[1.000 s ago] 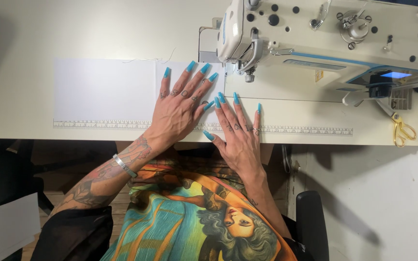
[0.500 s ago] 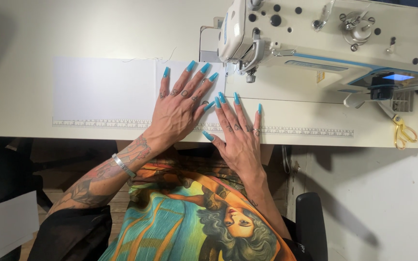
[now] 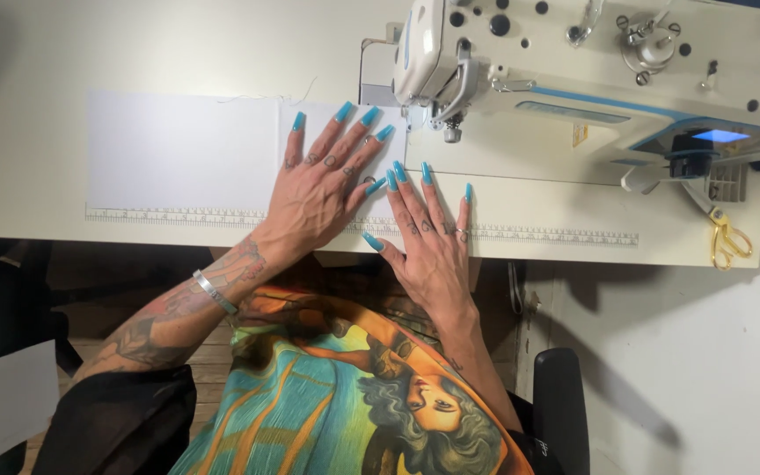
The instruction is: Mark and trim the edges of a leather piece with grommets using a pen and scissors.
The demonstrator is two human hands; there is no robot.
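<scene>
A white rectangle of fabric lies flat on the cream sewing table, its right end under the needle area of the industrial sewing machine. My left hand, with long teal nails, rests flat on the fabric with fingers spread toward the presser foot. Beside it, my right hand presses flat on the table's front edge by the fabric's right corner, fingers apart. Neither hand grips anything.
A ruler strip runs along the table's front edge. Yellow-handled scissors hang at the right end. The machine's control panel glows blue. A black chair arm is at my right, and a white wall is further right.
Both hands stay flat in nearly the same place; the view shifts very slightly.
</scene>
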